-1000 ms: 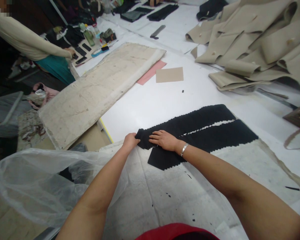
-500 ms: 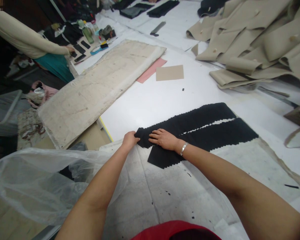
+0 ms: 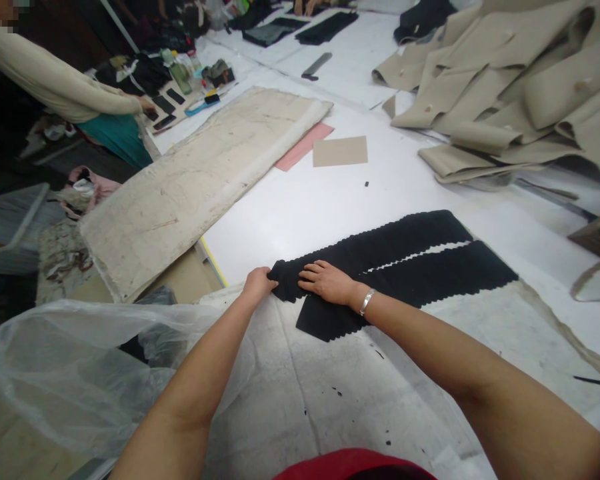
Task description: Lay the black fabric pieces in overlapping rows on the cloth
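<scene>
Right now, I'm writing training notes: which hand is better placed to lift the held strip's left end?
Probably the left hand: it pinches the strip at that end; the right hand lies palm-down farther along.

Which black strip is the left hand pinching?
The farther strip: its left end is in the left hand; the nearer strip has its left end free.

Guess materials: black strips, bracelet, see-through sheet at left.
Black strips: probably cloth, matte; zigzag-cut edges, and one end puckers at the left hand. Weave too fine to confirm.
Bracelet: likely metal, silvery and shiny; bright highlights, though coated plastic can't be ruled out.
See-through sheet: most likely thin plastic film, softly glossy; wrinkles, and things behind show through.
</scene>
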Motion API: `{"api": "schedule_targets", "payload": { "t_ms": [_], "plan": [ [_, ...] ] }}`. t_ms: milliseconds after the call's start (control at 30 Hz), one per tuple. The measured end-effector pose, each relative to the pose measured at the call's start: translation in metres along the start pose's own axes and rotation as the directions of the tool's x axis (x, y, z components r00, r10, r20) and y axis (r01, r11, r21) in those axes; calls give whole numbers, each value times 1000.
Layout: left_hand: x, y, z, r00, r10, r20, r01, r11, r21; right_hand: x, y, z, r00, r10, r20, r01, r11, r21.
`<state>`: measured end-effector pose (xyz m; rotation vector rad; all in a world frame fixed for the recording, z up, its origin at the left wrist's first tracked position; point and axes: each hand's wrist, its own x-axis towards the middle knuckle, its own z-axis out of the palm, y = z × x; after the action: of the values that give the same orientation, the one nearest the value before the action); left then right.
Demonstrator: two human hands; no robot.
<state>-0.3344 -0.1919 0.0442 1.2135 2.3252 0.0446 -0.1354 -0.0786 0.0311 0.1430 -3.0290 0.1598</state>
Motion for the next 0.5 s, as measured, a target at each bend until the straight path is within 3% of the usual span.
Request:
{"api": "schedule_targets", "payload": {
  "t_ms": [500],
  "plan": [
    [2,-5,-2,998,36,59,-31,996,-86,2,-3,2,1000,-5,5,5,1000,14]
  ]
}}
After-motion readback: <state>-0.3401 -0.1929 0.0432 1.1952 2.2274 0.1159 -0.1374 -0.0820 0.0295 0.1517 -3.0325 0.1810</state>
